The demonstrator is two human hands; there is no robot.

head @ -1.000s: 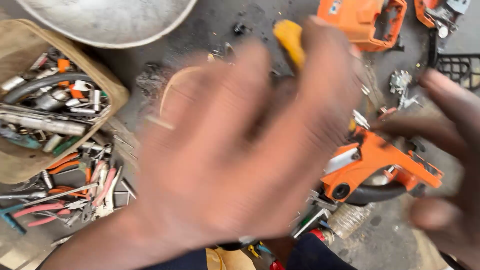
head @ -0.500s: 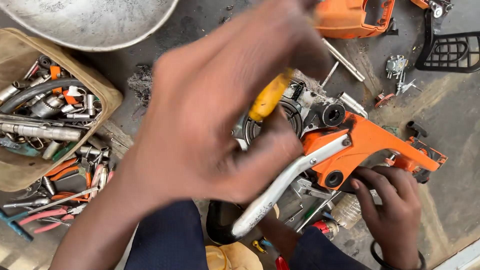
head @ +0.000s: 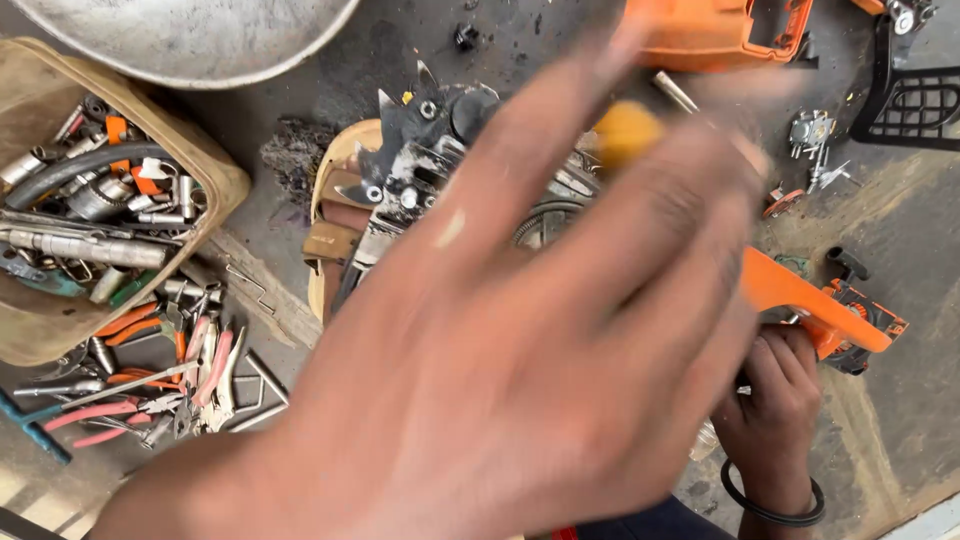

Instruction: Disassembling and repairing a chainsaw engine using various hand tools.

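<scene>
My left hand [head: 520, 360] is a blur, fingers spread, with a yellow handle [head: 625, 132] at its fingertips; grip unclear. My right hand [head: 770, 400] clamps the orange chainsaw body [head: 820, 310] just beside it.

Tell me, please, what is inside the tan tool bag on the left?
The tan tool bag holds a black hose, a long steel bar, sockets and small orange pieces. Whatever lies deeper is covered by these.

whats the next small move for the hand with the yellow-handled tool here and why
Probably settle the left hand before working further: it is motion-blurred and covers most of the orange machine body, so the tip of the yellow-handled tool cannot be seen. The right hand already grips the body from below, steadying it.
</scene>
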